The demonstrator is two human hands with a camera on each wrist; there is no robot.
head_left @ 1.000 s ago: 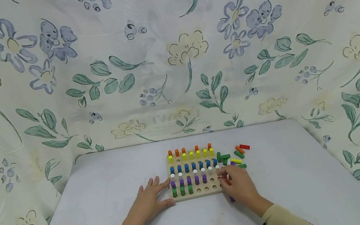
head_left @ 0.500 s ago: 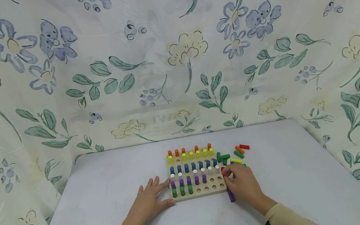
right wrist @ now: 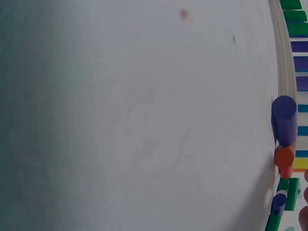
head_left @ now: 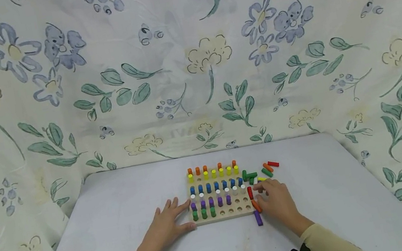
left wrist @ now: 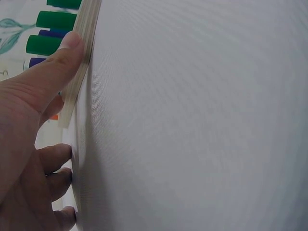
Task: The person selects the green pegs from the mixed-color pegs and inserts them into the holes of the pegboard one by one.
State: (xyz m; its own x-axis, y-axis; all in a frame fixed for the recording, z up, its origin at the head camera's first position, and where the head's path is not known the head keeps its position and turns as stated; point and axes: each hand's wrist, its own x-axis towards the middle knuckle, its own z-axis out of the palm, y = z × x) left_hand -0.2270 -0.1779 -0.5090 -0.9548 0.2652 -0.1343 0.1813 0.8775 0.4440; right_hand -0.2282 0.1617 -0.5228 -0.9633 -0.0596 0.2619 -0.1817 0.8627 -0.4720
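A wooden pegboard (head_left: 221, 218) bears rows of orange, yellow, blue, white, purple and green pegs. My left hand (head_left: 167, 223) lies spread at its left side; the thumb (left wrist: 72, 41) touches the board's edge by the green pegs (left wrist: 43, 44). Right of the board, my right hand (head_left: 279, 201) hovers with loosely bent fingers and nothing visible between them. Close to its fingertips, a red peg (head_left: 250, 193), an orange peg (head_left: 256, 206) and a purple peg (head_left: 258, 218) lie along the board's right side. The right wrist view catches only bits of fingertips at its edge.
Loose green pegs (head_left: 251, 175) lie by the board's back right corner. Further right are another green peg (head_left: 267, 172), an orange one (head_left: 268, 167) and a red one (head_left: 273, 164). A yellow peg (head_left: 261, 179) shows just behind my right hand. White cloth (head_left: 116, 194) covers the table.
My right hand has drawn away from the board's right edge, toward the right. The red and orange pegs there have come into view. The left hand stays where it was.
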